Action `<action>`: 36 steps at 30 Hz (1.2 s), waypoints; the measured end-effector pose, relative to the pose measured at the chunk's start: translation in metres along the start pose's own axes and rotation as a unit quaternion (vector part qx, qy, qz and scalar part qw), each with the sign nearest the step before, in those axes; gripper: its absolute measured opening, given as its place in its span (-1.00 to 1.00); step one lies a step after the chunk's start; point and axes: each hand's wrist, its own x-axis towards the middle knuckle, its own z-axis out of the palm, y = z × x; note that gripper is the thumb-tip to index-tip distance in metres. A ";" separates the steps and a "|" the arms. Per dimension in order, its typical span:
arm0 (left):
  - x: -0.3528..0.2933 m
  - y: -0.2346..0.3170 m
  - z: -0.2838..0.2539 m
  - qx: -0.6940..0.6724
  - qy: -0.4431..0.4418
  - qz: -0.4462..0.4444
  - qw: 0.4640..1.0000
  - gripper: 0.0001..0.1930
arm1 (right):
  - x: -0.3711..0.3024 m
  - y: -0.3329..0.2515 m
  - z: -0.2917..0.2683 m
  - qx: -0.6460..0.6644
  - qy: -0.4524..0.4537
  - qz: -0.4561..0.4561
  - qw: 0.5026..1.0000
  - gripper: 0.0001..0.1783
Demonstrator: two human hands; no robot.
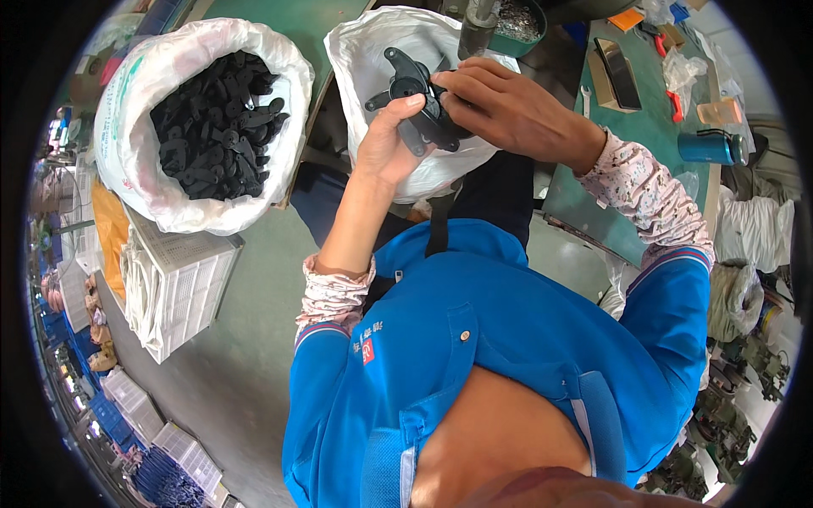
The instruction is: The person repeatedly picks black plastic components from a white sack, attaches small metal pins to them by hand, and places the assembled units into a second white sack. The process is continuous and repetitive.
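Both of my hands meet over a white sack [360, 42] at the top middle. My left hand [391, 140] is closed round a black part [408, 80] with a round hub and flat arms, its thumb resting beside the hub. From the right, my right hand [508, 106] reaches over the same part, its fingers bent and pressed to its far side. Whether those fingertips pinch a separate small piece is hidden. To the left, a second white sack [123, 127] is filled with many similar black flat parts [220, 127].
A metal machine post [478, 30] stands just beyond my hands, near a green tub [518, 25] of small bits. On the green bench at right lie a phone [618, 72], a wrench [586, 102] and a blue bottle [710, 147]. A white crate [182, 288] stands below the left sack.
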 end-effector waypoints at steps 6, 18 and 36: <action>0.000 0.009 0.007 -0.030 0.017 0.057 0.998 -0.53 | -0.011 -0.008 0.004 0.175 0.024 0.130 0.976 -0.68; 0.005 -0.004 0.019 -0.036 -0.028 0.129 0.991 -0.58 | -0.023 -0.037 0.031 0.589 0.210 0.509 0.592 -0.74; 0.003 -0.001 0.014 -0.052 -0.010 0.082 0.995 -0.71 | 0.032 0.090 -0.056 0.511 0.213 0.530 0.643 -0.74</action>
